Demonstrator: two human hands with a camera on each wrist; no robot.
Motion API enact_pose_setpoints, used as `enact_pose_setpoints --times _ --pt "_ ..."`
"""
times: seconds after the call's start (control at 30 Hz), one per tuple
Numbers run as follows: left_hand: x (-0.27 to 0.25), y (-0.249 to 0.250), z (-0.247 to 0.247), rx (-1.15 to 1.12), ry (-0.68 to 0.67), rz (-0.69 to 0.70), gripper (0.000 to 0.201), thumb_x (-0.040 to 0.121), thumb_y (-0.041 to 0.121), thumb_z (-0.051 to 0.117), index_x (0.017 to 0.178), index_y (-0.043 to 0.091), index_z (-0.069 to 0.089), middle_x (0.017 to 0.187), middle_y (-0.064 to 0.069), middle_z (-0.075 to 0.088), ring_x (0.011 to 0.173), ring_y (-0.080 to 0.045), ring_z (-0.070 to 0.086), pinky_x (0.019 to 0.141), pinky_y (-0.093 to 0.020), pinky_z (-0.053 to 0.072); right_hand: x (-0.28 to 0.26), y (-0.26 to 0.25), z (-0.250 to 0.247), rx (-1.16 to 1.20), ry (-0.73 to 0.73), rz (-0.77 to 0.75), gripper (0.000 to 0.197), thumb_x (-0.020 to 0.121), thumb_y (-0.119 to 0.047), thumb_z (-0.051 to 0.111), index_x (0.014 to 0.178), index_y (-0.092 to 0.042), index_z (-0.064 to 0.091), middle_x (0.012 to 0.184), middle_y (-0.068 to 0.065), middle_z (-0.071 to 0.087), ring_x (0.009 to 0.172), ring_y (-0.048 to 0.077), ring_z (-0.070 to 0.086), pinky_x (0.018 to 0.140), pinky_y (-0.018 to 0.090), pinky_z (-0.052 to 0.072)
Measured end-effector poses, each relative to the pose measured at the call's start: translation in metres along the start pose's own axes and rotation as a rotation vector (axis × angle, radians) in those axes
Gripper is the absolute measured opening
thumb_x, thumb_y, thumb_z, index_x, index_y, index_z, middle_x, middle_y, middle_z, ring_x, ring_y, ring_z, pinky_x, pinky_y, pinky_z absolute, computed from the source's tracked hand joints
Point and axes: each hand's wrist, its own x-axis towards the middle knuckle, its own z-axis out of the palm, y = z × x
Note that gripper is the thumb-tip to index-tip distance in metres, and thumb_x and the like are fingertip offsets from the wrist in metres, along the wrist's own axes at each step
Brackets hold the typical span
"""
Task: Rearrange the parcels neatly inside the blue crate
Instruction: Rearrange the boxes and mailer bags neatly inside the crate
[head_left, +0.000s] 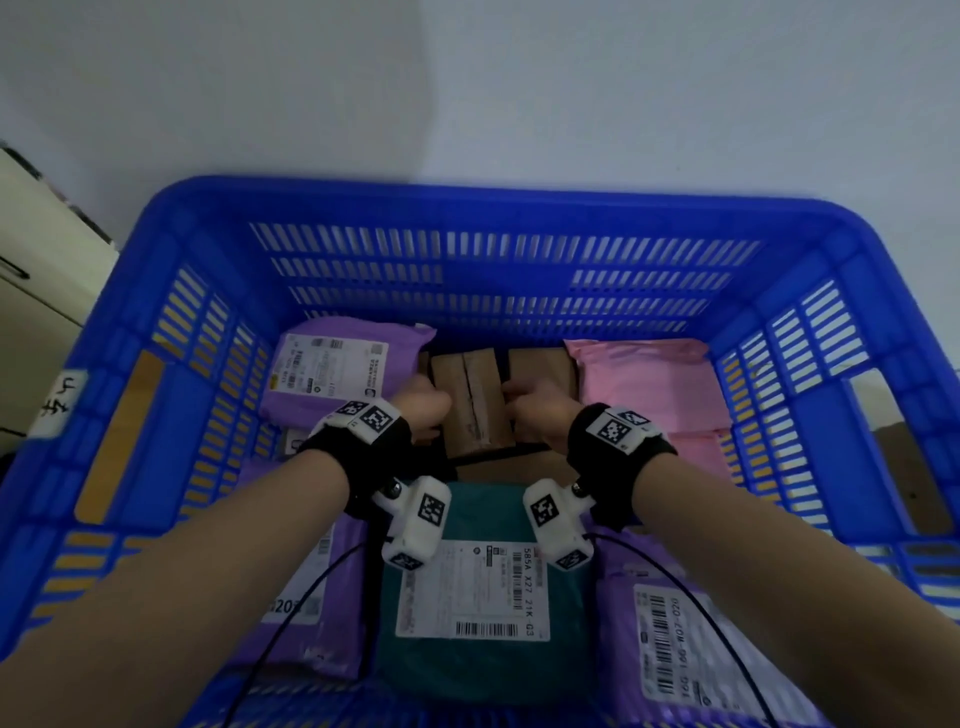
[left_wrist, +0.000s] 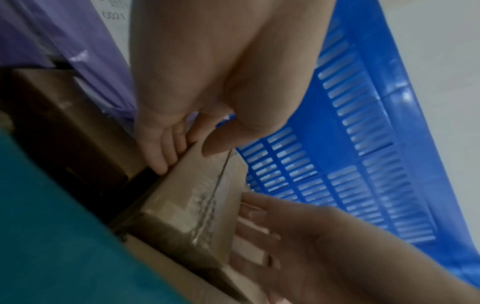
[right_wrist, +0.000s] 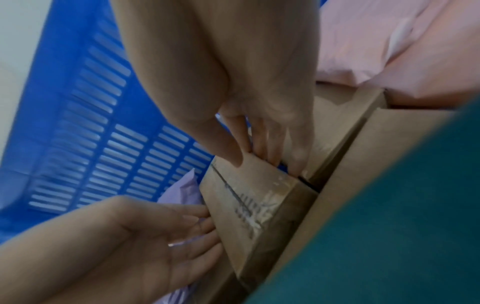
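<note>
The blue crate (head_left: 810, 244) holds purple, pink and teal parcels round its walls. Against the middle of its far wall stands the taped brown cardboard box (head_left: 475, 400). Left hand (head_left: 421, 408) and right hand (head_left: 535, 402) grasp its sides, fingers (right_wrist: 298, 156) curled over the edges; best lowered level, squared against its neighbours.

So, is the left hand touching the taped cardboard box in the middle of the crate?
Touching. In the left wrist view, the left hand has its fingertips on the side edge of the cardboard box and its thumb on the top.
</note>
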Motion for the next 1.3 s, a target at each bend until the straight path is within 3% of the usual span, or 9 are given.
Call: enact_pose_setpoints --times 0.1,0.3,0.43,0.57,0.73,0.9,1.1,1.23,1.3 --pt "-0.009 0.002 -0.002 -0.027 0.021 0.078 0.035 0.091 0.004 0.042 0.124 -0.001 0.054 0.125 -0.021 0.057 0.114 -0.034 0.055 0.093 -0.041 0.051 -0.01 -0.007 -0.006 -0.025 -0.01 -0.086 0.039 0.09 0.007 0.039 0.123 -0.001 0.057 0.096 0.011 0.061 0.059 0.007 0.059 0.045 0.014 0.046" --pt "-0.036 0.013 -0.007 -0.014 0.087 0.306 0.041 0.088 -0.005 0.046 0.128 0.005 0.052 0.12 -0.016 0.061 0.108 -0.029 0.059 0.095 -0.04 0.05 -0.035 -0.027 -0.015 0.019 0.041 -0.27 0.035 0.086 0.004 0.052 0.119 -0.001 0.061 0.117 0.019 0.066 0.107 0.034 0.063 0.095 0.047 0.051" --pt "-0.056 0.015 -0.01 0.118 0.175 0.463 0.048 0.078 0.01 0.06 0.126 0.013 0.053 0.118 -0.01 0.064 0.11 -0.029 0.06 0.096 -0.045 0.05 -0.052 -0.036 -0.019 0.023 0.058 -0.36 0.032 0.085 -0.002 0.058 0.117 -0.002 0.063 0.114 0.015 0.068 0.106 0.028 0.065 0.096 0.044 0.052" --pt "-0.07 0.014 -0.016 0.109 0.194 0.525 0.058 0.082 0.0 0.06 0.134 0.018 0.043 0.127 -0.009 0.058 0.119 -0.026 0.055 0.099 -0.041 0.048 -0.068 -0.039 -0.021 0.017 0.076 -0.394 0.036 0.085 -0.006 0.06 0.121 -0.004 0.061 0.117 0.01 0.067 0.108 0.025 0.064 0.098 0.042 0.051" --pt "-0.09 0.007 -0.026 0.101 0.084 0.623 0.058 0.091 0.012 0.056 0.142 0.027 0.034 0.139 -0.004 0.05 0.127 -0.02 0.049 0.103 -0.039 0.045 -0.088 -0.04 -0.024 0.033 0.058 -0.441 0.042 0.085 -0.014 0.064 0.126 -0.011 0.057 0.122 0.005 0.064 0.111 0.02 0.062 0.1 0.041 0.049" --pt "-0.102 0.007 -0.029 -0.142 -0.062 0.572 0.064 0.093 0.001 0.049 0.146 0.03 0.029 0.151 -0.009 0.035 0.136 -0.025 0.039 0.098 -0.031 0.042 -0.104 -0.039 -0.016 0.034 0.079 -0.484 0.06 0.076 -0.025 0.074 0.13 -0.007 0.054 0.125 0.007 0.063 0.113 0.02 0.061 0.101 0.041 0.048" --pt "-0.118 0.004 -0.029 -0.178 0.129 0.577 0.093 0.069 0.029 0.08 0.145 0.02 0.029 0.138 -0.011 0.049 0.123 -0.026 0.052 0.099 -0.038 0.047 -0.135 -0.043 -0.008 -0.049 0.125 -0.54 0.061 0.075 -0.032 0.077 0.126 -0.017 0.047 0.103 -0.008 0.055 0.097 0.008 0.054 0.084 0.02 0.046" --pt "-0.128 0.01 -0.03 -0.093 0.22 0.6 0.053 0.082 0.024 0.07 0.128 0.006 0.052 0.12 -0.01 0.062 0.105 -0.021 0.059 0.077 -0.022 0.047 -0.13 -0.04 -0.002 0.078 0.089 -0.505 0.06 0.073 -0.031 0.079 0.123 -0.014 0.049 0.116 0.0 0.061 0.104 0.015 0.06 0.09 0.031 0.052" --pt "-0.13 0.01 -0.036 -0.171 0.212 0.604 0.043 0.091 0.032 0.057 0.127 0.008 0.057 0.125 -0.011 0.062 0.114 -0.024 0.058 0.088 -0.027 0.046 -0.128 -0.04 -0.003 0.251 0.089 -0.468 0.067 0.075 -0.027 0.077 0.13 -0.023 0.039 0.124 0.006 0.058 0.109 0.023 0.061 0.093 0.04 0.053"
